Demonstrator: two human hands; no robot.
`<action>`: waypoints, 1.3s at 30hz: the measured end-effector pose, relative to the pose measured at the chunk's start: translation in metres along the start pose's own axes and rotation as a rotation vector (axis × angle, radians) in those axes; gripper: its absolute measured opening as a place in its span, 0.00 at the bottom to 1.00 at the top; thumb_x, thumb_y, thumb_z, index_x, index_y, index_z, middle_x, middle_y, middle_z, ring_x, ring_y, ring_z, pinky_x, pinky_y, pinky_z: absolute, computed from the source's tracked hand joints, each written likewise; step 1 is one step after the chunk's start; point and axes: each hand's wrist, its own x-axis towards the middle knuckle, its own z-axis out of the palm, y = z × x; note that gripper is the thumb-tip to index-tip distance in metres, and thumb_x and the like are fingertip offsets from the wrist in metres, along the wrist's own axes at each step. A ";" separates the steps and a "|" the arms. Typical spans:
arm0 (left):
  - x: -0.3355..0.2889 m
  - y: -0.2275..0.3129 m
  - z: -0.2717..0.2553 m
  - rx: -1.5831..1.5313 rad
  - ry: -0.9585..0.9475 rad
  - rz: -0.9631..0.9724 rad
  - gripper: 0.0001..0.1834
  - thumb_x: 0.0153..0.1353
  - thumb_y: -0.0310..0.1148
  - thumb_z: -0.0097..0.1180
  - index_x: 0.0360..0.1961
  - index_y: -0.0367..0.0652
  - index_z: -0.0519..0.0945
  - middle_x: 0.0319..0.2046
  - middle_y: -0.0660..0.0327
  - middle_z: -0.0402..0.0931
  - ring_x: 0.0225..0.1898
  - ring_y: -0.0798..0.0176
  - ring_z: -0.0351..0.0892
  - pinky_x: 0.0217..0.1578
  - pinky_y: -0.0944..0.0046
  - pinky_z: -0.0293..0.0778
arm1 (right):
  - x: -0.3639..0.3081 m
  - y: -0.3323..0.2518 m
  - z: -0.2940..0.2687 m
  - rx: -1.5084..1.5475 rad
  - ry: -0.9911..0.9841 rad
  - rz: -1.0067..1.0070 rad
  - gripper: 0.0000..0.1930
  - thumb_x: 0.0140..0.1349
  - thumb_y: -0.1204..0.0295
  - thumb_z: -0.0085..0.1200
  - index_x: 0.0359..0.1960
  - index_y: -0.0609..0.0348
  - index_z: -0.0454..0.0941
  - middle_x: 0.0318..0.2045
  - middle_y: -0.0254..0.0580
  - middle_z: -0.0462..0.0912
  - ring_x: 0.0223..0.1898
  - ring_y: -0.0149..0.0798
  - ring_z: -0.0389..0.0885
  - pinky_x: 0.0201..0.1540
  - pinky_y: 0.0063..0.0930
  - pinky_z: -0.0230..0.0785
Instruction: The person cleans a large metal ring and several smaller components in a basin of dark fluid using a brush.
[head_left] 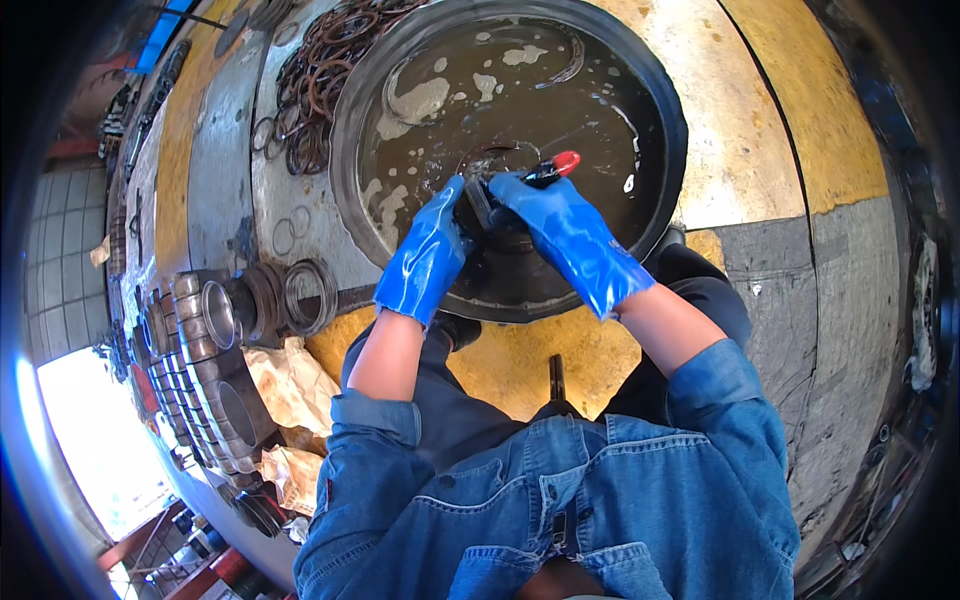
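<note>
Both my hands wear wet blue rubber gloves and reach over a large round black basin (pixel 343 150) of murky brown liquid with patches of foam. My left hand (pixel 425 250) is closed around a dark, wet part (pixel 480 205), whose kind I cannot make out. In my right hand (pixel 570 225) is a tool with a red-and-black handle (pixel 564 163); the red end sticks out up and right, and the glove hides its working end. The two hands meet at the dark part, just above the liquid near the basin's closer side.
Left of the basin, a heap of rusty rings (pixel 325 85) lies on metal floor plates. Closer on the left are wire-like rings (pixel 310 297), large metal cylinders (pixel 190 310) and crumpled brown paper (pixel 290 385). My legs straddle the basin's near side.
</note>
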 end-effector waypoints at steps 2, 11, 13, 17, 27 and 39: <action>-0.010 -0.001 -0.004 0.275 -0.031 0.240 0.16 0.75 0.39 0.54 0.53 0.39 0.83 0.48 0.52 0.85 0.50 0.55 0.84 0.52 0.53 0.80 | -0.007 -0.001 0.009 -0.260 -0.011 0.006 0.17 0.67 0.60 0.62 0.47 0.60 0.88 0.35 0.38 0.89 0.36 0.31 0.85 0.42 0.25 0.77; 0.000 0.012 -0.003 0.157 0.087 0.166 0.17 0.69 0.34 0.56 0.54 0.36 0.79 0.47 0.48 0.86 0.40 0.54 0.86 0.39 0.52 0.83 | -0.027 0.023 -0.014 -0.918 0.102 -0.184 0.14 0.62 0.58 0.57 0.39 0.53 0.86 0.35 0.52 0.87 0.40 0.58 0.86 0.45 0.47 0.79; -0.002 0.021 -0.002 0.162 0.141 0.202 0.17 0.68 0.34 0.57 0.54 0.37 0.79 0.46 0.49 0.86 0.37 0.56 0.85 0.37 0.53 0.82 | -0.018 0.024 -0.022 -0.938 0.181 -0.228 0.14 0.62 0.57 0.58 0.38 0.53 0.85 0.37 0.52 0.88 0.41 0.59 0.86 0.46 0.49 0.79; -0.008 0.037 -0.009 0.122 0.176 0.199 0.17 0.66 0.36 0.59 0.53 0.39 0.81 0.45 0.52 0.87 0.30 0.61 0.79 0.31 0.57 0.77 | 0.009 0.032 -0.030 -0.804 0.325 -0.418 0.14 0.62 0.58 0.58 0.42 0.51 0.87 0.40 0.54 0.87 0.44 0.59 0.85 0.49 0.48 0.78; -0.014 0.040 -0.011 0.205 0.217 0.214 0.16 0.71 0.44 0.61 0.50 0.43 0.83 0.36 0.58 0.87 0.20 0.74 0.67 0.22 0.67 0.66 | 0.025 -0.008 -0.047 -0.164 0.202 -0.289 0.14 0.68 0.69 0.59 0.52 0.61 0.84 0.38 0.40 0.89 0.39 0.34 0.86 0.45 0.31 0.78; -0.014 0.039 0.019 0.051 0.075 0.278 0.17 0.75 0.50 0.55 0.47 0.49 0.83 0.24 0.64 0.78 0.11 0.71 0.62 0.13 0.68 0.57 | 0.023 0.051 -0.076 -0.504 0.198 -0.515 0.13 0.70 0.74 0.53 0.54 0.56 0.82 0.38 0.44 0.87 0.38 0.37 0.85 0.44 0.30 0.77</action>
